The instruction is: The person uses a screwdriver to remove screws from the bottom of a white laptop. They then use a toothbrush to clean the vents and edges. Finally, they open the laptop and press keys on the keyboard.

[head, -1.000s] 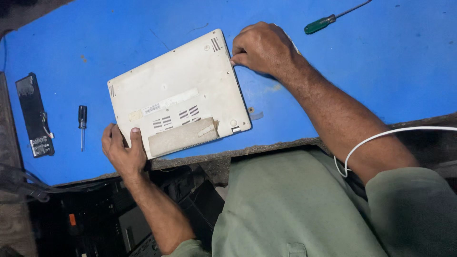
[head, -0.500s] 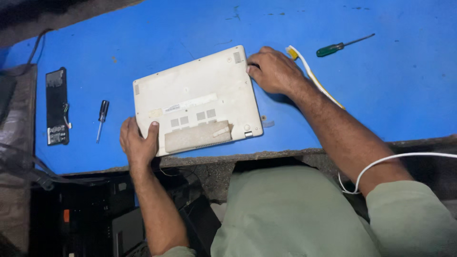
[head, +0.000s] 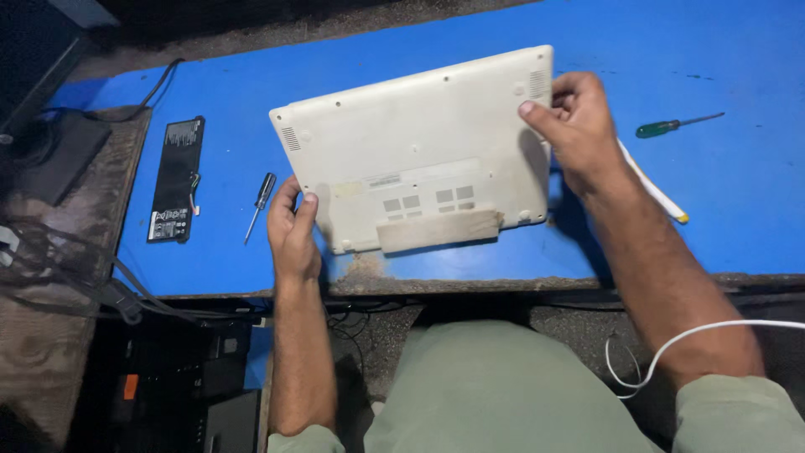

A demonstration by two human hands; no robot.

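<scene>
A dirty white laptop (head: 419,151) is turned bottom side up and raised off the blue table (head: 721,218), its right end higher. My left hand (head: 293,226) grips its near left corner, thumb on the underside. My right hand (head: 574,126) holds the far right edge by the vent, fingers curled behind it. A strip of brownish tape (head: 440,229) runs along the laptop's near edge.
A flat black battery pack (head: 176,178) and a small black-handled screwdriver (head: 258,204) lie to the left. A green-handled screwdriver (head: 675,126) and a white-and-yellow pry tool (head: 658,191) lie to the right. A white cable (head: 671,344) crosses my right forearm. Dark cables and boxes sit below the table edge.
Both hands have lifted the laptop off the table and tilted it up. My right hand has shifted to grip its right edge.
</scene>
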